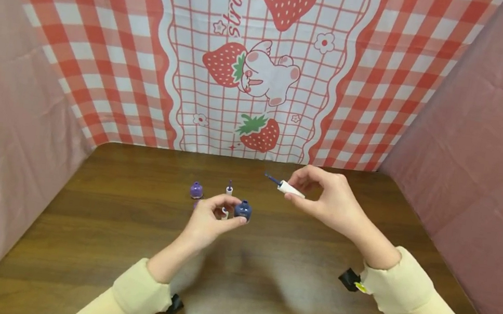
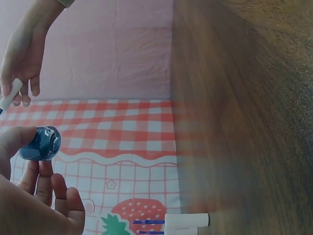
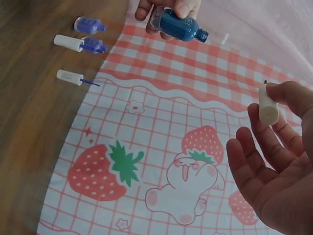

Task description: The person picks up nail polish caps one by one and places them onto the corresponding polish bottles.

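Between thumb and fingers, my left hand (image 1: 207, 223) pinches an uncapped dark blue nail polish bottle (image 1: 242, 211), held upright above the table. My right hand (image 1: 328, 200) pinches a white nail polish cap (image 1: 292, 189), its blue-coated brush pointing left toward the bottle but apart from it. In the right wrist view the blue bottle (image 3: 178, 25) shows a bare threaded neck. The left wrist view shows the blue bottle (image 2: 43, 143) gripped from the side by thumb and fingers.
Behind my left hand stands an open purple bottle (image 1: 196, 190); the right wrist view shows a second purple bottle (image 3: 94, 45) near it. Two white caps, one farther back (image 1: 229, 190), stand on the wooden table (image 1: 138, 237) with brushes up. A strawberry-print cloth (image 1: 266, 75) hangs behind.
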A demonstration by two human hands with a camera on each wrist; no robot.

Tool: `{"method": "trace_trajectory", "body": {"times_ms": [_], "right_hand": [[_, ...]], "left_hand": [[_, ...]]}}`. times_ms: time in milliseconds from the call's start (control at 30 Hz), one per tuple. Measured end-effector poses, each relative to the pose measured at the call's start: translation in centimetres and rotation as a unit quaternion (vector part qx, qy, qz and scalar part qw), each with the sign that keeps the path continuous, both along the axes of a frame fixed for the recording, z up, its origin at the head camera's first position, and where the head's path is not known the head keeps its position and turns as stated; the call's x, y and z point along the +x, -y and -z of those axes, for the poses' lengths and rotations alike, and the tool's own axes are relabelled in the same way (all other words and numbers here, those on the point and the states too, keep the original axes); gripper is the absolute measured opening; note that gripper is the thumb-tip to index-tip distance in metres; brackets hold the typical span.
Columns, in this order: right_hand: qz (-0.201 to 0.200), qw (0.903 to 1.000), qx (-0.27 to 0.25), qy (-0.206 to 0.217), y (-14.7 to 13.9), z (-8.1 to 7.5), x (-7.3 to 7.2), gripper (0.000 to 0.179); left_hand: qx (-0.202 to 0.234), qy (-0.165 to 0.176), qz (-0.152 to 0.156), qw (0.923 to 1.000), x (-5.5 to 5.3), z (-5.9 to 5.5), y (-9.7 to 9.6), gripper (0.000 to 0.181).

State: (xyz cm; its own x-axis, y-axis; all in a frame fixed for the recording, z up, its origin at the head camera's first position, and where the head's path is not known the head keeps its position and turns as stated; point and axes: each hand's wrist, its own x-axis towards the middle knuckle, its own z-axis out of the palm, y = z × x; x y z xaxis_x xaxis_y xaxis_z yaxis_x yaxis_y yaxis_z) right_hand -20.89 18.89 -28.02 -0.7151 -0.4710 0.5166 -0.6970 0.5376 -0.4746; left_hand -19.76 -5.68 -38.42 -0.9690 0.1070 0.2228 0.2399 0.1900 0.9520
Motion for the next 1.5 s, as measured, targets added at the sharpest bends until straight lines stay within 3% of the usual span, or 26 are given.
{"method": "trace_trajectory", "body": {"times_ms": [300, 733, 1200, 1500], "right_hand": [[-0.013, 0.9996, -0.018, -0.018, 0.0, 0.6, 0.2, 0.020], [-0.025, 0.9977, 0.008, -0.063, 0.2, 0.3, 0.0, 0.022], [-0.069, 0.9934, 0.019, -0.090, 0.9, -0.3, -0.2, 0.022], [-0.096, 0.9909, 0.024, -0.092, 1.4, -0.2, -0.2, 0.020]], "left_hand": [[-0.012, -0.016, 0.008, 0.9998, 0.3, 0.0, -0.1, 0.030], [-0.012, -0.028, 0.013, 0.9994, 0.3, -0.2, -0.4, 0.031], [-0.007, -0.025, 0.020, 0.9995, 0.5, -0.7, -0.5, 0.032], [-0.017, -0.041, 0.025, 0.9987, 0.7, -0.5, -0.4, 0.029]]}}
